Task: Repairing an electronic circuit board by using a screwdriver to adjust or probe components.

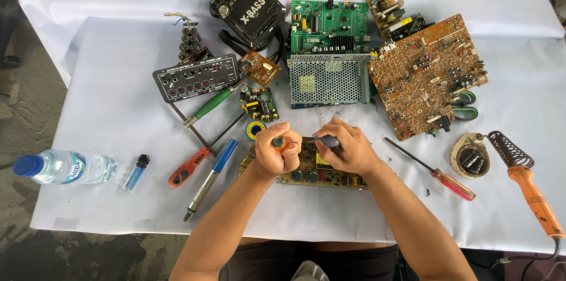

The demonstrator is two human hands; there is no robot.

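Note:
My left hand [276, 152] is closed around a small orange-handled tool [278, 141], held upright over a yellowish circuit board [306, 172] lying on the white cloth. My right hand [348, 148] grips a thin dark tool [326, 139] that points left toward the left hand. Both hands hover over the board and hide most of its middle. Round capacitors show on the board below my knuckles.
White-covered table [106, 110]. Brown circuit board [427, 75], green board [327, 25], metal mesh case [327, 81], black radio [247, 4], black panel [194, 78], screwdrivers [188, 166], [451, 182], blue pen tool [209, 178], soldering iron [533, 195] on stand, lighter [137, 172], water bottle [62, 166], solder roll [254, 129].

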